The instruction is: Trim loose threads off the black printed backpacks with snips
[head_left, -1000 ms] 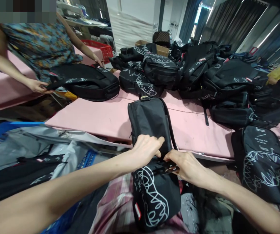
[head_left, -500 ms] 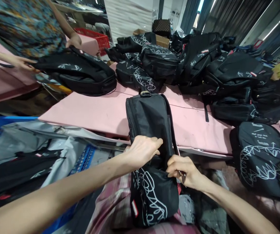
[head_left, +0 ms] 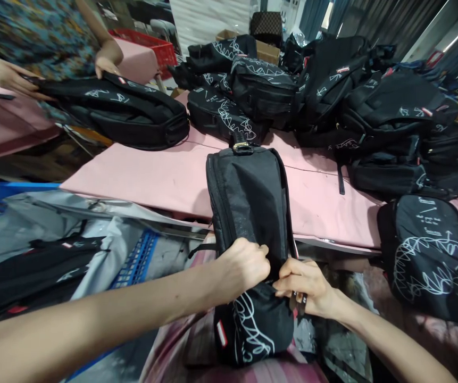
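Note:
A black bag (head_left: 248,197) with white scribble print and a small red-and-white tag leans from my lap onto the pink table edge. My left hand (head_left: 247,266) is closed in a fist at the bag's middle, its fingertips hidden against the dark fabric. At the bag's right edge my right hand (head_left: 306,287) is closed, thumb and fingers pinching the fabric by the fold. Dark loops like the handles of small scissors (head_left: 299,299) show under its fingers; the rest of that tool is hidden. A metal buckle (head_left: 242,147) lies at the bag's far end.
Several printed black backpacks (head_left: 268,90) are piled on the pink table (head_left: 165,175). Across it, a co-worker's hands (head_left: 109,58) hold another backpack (head_left: 133,117). A blue crate (head_left: 141,260) with a grey liner and black bags stands at left. Another backpack (head_left: 432,255) is at right.
My left hand has moved down along the bag and its fingers have curled into a fist. My right hand stays by the bag's edge. The co-worker's backpack has shifted slightly left.

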A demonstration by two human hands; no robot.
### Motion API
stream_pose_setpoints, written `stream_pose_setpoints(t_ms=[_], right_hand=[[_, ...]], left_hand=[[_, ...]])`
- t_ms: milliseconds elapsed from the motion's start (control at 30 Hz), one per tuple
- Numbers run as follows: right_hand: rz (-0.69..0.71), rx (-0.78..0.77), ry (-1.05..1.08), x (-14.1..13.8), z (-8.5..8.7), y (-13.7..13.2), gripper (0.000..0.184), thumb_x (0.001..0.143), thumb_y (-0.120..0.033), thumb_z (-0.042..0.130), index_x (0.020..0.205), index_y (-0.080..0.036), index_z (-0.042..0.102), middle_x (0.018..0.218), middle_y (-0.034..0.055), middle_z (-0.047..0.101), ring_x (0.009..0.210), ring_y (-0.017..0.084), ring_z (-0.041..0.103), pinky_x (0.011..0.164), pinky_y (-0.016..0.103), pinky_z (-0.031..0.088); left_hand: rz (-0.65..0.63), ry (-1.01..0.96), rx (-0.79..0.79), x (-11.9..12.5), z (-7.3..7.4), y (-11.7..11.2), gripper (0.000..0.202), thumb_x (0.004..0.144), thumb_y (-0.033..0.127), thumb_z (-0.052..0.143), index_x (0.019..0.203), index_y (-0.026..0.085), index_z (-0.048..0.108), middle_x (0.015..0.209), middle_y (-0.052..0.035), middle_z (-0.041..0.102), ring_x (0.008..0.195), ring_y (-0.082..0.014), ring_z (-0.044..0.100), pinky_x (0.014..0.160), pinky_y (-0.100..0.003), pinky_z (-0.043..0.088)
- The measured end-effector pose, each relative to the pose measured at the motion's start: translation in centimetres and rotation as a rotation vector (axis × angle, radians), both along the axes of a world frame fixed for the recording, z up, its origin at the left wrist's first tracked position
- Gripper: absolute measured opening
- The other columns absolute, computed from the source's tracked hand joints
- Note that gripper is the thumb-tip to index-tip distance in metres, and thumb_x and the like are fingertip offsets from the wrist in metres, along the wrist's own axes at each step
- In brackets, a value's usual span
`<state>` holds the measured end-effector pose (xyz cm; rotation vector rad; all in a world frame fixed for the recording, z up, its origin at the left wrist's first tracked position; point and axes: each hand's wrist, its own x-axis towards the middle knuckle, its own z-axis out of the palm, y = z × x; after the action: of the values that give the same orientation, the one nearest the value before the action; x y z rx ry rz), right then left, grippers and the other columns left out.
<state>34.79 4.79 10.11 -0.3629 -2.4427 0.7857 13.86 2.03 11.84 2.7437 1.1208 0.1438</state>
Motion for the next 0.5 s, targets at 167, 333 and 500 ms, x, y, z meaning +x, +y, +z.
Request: stream_pose_setpoints(t_ms=[167, 333, 500], right_hand=[[-0.029, 0.106, 0.002, 0.5, 0.0, -0.4, 0.016, 0.086, -0.018, 0.048, 0.088, -0.017, 0.064, 0.074, 0.0021, 0.058, 0.05, 0.007, 0.049, 0.045, 0.021, 0.032], [-0.011, 0.173, -0.038, 0.8, -0.1, -0.4, 0.022, 0.089, -0.024, 0.042, 0.09, -0.019, 0.063, 0.075, 0.0026, 0.058, 0.054, 0.009, 0.049, 0.049, 0.023, 0.034], [-0.025, 0.223, -0.056, 0.7, 0.4, -0.6, 0.031, 0.092, -0.024, 0.034, 0.085, -0.018, 0.063, 0.073, 0.0037, 0.06, 0.055, 0.011, 0.052, 0.049, 0.025, 0.036]], left_hand=[[0.326, -0.001, -0.269, 0.3, 2.4, 0.4, 0.015, 0.087, 0.017, 0.043, 0.083, 0.016, 0.058, 0.067, -0.0032, 0.063, 0.057, -0.0142, 0.057, 0.049, -0.023, 0.031], [0.294, -0.078, -0.627, 1.2, 3.7, 1.2, 0.023, 0.083, 0.033, 0.048, 0.078, 0.026, 0.069, 0.071, 0.0003, 0.067, 0.067, -0.0143, 0.059, 0.057, -0.022, 0.035], [0.352, -0.201, -0.961, 1.4, 2.7, 2.3, 0.025, 0.066, 0.041, 0.061, 0.072, 0.02, 0.073, 0.055, 0.0031, 0.057, 0.06, -0.0121, 0.05, 0.049, -0.019, 0.03]])
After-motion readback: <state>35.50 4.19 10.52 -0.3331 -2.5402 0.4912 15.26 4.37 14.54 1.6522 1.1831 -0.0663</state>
